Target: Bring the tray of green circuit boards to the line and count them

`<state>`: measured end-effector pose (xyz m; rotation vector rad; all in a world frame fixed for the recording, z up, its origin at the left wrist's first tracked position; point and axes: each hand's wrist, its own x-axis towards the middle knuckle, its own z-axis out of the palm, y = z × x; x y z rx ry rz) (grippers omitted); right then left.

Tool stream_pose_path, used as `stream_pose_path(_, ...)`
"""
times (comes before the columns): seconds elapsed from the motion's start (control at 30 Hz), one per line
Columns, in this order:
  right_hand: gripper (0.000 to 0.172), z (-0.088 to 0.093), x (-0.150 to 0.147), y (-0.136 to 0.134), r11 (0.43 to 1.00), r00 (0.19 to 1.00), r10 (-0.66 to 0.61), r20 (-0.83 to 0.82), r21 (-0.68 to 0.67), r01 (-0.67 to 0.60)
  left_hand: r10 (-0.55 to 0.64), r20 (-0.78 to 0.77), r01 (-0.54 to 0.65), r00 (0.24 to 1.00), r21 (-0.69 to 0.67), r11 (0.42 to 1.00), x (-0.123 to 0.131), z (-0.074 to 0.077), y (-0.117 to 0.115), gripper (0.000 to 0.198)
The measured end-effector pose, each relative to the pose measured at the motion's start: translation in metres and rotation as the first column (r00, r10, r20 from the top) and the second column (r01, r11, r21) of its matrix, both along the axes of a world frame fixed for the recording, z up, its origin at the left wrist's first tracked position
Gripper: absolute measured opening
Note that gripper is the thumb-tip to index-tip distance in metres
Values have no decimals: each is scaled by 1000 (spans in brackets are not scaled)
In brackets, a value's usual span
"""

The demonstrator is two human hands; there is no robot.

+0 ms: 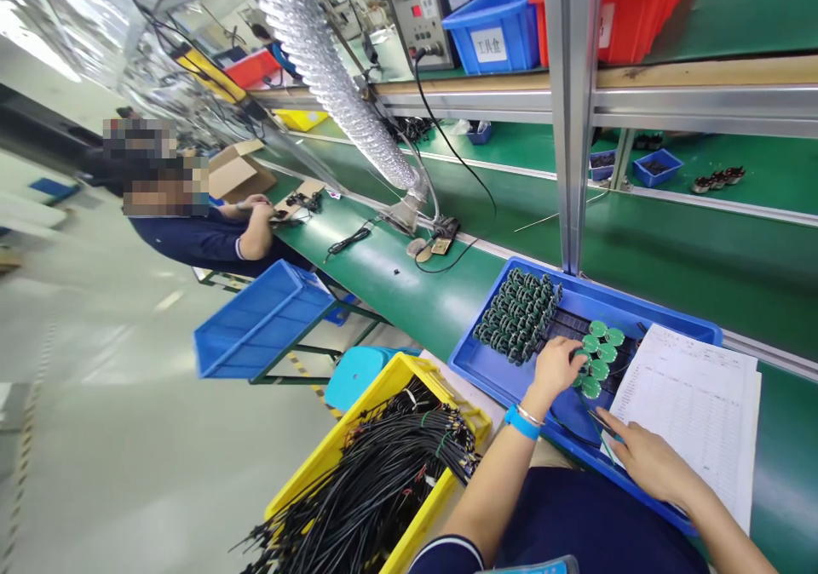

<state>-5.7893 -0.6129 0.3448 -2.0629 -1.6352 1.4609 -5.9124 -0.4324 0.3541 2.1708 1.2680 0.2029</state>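
Observation:
My left hand (557,366) is over the blue tray (469,361), its fingers closed at the edge of a round green circuit board. More of these round circuit boards (599,370) lie in a cluster beside my fingertips, on a black grid-like base. In my right hand (648,457), near the tray's front side, is a slim dark tool (602,423) that looks like tweezers; its tip points toward the boards. Dense rows of dark green round parts (519,314) fill the tray's left part. Printed sheets (694,412) lie over the tray's right side, by my right hand.
A yellow crate (332,463) full of black cables (389,455) stands left of my left arm. Beyond are a blue stool (358,376), a blue bin (262,323) and a seated co-worker (192,238). A metal post (572,131) rises behind the tray; a foil duct (332,63) hangs over the bench.

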Motion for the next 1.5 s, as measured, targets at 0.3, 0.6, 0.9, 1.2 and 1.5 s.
stream_pose_path(0.3, 50, 8, 0, 18, 982, 985, -139, -102, 113, 151, 228, -129, -202, 965, 192, 961, -5, 10, 48, 11)
stream_pose_path(0.6, 53, 25, -3, 60, 881, 844, -309, -438, 201, 427, 96, 78, -94, 992, -27, 995, -63, 47, 14, 31)
stream_pose_path(0.9, 64, -3, -18, 49, 818, 681, -449, -578, 42, 574, 179, -161, -156, 970, 147, 977, -28, 7, 23, 27)
stream_pose_path(1.2, 57, -18, -22, 43, 814, 648, -484, -588, -32, 580, 134, -193, -72, 972, 296, 953, -27, 0, 28, 48)
stream_pose_path(1.5, 54, -14, -22, 62, 817, 653, -482, -585, -29, 576, 185, -136, -120, 973, 386, 914, -26, -6, 49, 26)
